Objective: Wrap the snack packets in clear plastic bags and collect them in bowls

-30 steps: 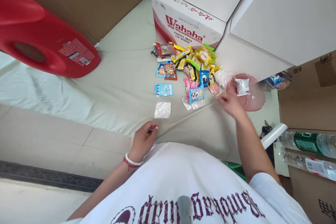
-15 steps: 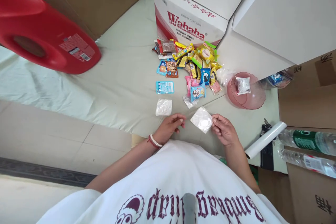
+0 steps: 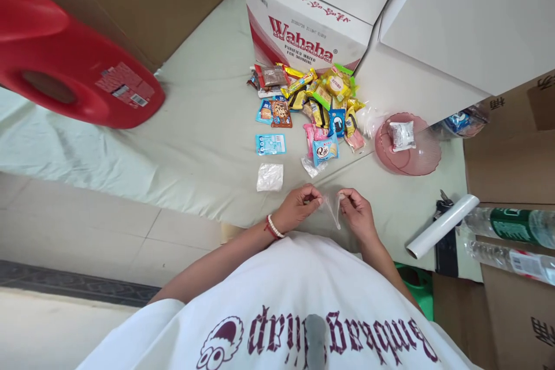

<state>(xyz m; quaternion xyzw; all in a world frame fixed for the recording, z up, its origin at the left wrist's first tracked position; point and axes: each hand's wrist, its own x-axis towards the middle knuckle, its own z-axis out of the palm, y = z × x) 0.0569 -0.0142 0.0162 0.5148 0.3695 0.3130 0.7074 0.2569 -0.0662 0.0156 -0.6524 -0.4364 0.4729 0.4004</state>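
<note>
A clear plastic bag [image 3: 334, 210] hangs between my two hands, pinched by its upper edge. My left hand [image 3: 302, 206] grips one side with thumb and forefinger. On the other side, my right hand [image 3: 356, 211] is closed on the bag's opposite edge. Just beyond my left hand lies a flat, folded white plastic packet [image 3: 269, 177], and past it a light-blue sachet [image 3: 270, 144]. A crumpled clear wrapper [image 3: 313, 167] rests under a blue snack pack [image 3: 325, 151], at the near edge of a pile of wrapped snacks [image 3: 319, 105].
Behind the snacks stands a Wahaha carton [image 3: 306, 29]. A pink bowl [image 3: 424, 153] holding a white packet is at the right, near a white roll [image 3: 443, 226] and plastic bottles [image 3: 515, 225]. A large red jug [image 3: 78, 69] stands at the left.
My left hand has moved right and taken hold of the bag, which my right hand held alone before. The bag has turned from lying flat to hanging between both hands.
</note>
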